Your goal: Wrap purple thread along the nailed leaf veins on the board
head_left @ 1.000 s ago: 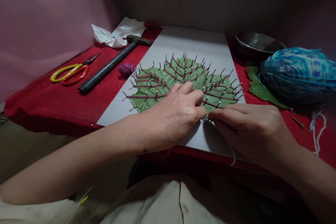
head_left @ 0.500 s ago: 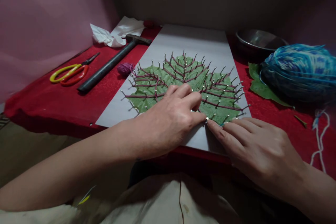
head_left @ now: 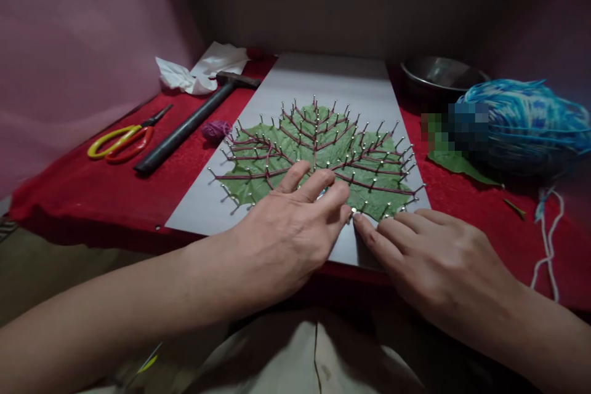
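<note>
A green leaf (head_left: 305, 114) lies flat on a white board (head_left: 341, 71). Several upright nails ring its edge and stand along its veins, with dark purple yarn (head_left: 383, 188) strung between them. My left hand (head_left: 300, 215) rests over the leaf's near part, fingers bent, and a scrap of blue yarn (head_left: 323, 193) shows between them. The index fingertip of my right hand (head_left: 438, 252) is against a nail (head_left: 354, 211) at the leaf's near edge. Its other fingers curl under, so whatever they hold is hidden.
On the red cloth (head_left: 92, 197) lie scissors (head_left: 129, 138), a hammer (head_left: 189, 123), a small purple yarn ball (head_left: 216, 131) and crumpled white paper (head_left: 182, 79). To the right are a metal bowl (head_left: 443, 74), a blue yarn skein (head_left: 530, 129), another leaf (head_left: 457, 161) and a white yarn piece (head_left: 547, 246).
My left hand has shifted slightly, its fingers spreading a little, and a blue scrap now shows between them. My right index finger stays at the same nail. The whole view has shifted slightly.
</note>
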`<state>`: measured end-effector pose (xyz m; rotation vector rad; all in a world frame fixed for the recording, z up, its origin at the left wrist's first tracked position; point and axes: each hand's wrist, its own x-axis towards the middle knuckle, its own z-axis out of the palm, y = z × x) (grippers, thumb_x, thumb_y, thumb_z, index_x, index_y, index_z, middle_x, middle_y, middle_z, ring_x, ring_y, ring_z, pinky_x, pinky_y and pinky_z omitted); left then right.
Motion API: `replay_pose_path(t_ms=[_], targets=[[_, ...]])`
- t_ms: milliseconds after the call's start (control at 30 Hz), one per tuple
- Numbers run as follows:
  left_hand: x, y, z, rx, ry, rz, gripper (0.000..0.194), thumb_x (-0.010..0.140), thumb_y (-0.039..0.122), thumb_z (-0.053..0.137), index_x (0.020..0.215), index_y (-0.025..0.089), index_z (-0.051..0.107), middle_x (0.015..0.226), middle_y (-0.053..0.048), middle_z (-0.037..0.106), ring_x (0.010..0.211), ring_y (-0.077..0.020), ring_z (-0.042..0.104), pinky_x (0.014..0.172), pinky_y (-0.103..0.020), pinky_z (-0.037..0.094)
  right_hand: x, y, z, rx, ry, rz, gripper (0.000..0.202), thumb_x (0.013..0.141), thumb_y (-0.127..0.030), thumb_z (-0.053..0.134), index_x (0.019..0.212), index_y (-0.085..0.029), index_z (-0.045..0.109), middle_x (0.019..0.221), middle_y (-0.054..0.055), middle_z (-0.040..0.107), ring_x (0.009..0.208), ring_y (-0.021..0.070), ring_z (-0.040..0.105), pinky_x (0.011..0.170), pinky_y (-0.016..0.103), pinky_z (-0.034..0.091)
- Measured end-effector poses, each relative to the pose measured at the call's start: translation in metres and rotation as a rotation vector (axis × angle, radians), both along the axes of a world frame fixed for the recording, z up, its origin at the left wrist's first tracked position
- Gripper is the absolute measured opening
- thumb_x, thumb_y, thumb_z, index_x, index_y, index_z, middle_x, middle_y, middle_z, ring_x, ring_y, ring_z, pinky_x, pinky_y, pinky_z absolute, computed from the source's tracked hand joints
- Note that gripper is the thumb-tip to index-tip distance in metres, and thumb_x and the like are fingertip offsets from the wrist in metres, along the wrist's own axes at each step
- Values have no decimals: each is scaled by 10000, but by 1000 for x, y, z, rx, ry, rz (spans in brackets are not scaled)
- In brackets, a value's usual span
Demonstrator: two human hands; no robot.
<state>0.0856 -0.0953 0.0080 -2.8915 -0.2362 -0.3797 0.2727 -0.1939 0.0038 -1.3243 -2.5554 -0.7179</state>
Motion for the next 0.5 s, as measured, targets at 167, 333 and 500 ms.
replay_pose_path(t_ms=[167, 333, 500], targets=[[0, 3, 0, -153, 17, -44, 259, 898, 204, 526, 1114, 106, 631, 1133, -109, 590, 1136, -289, 447, 1022, -453, 308, -3, -12, -1, 2, 40, -46, 248, 876, -77, 452, 976, -33, 675, 635, 52, 593, 550, 219, 560, 523, 345, 336], [12, 2, -4, -197, -94, 32, 142, 921, 219, 524, 945, 154, 648, 957, -53, 619, 975, -238, 490, 896, -419, 342, -4, -30, -4, 7, 114, -91, 263, 879, -65, 430, 1034, -17, 637, 640, 54, 591, 553, 204, 561, 529, 334, 325], [27, 1, -4, -165, -118, 122, 236, 908, 197, 520, 685, 156, 584, 772, -40, 583, 822, -219, 471, 802, -406, 351, -2, -44, -8, 23, 178, -94, 255, 877, -23, 416, 1065, -5, 588, 645, 52, 600, 559, 176, 544, 534, 321, 344]])
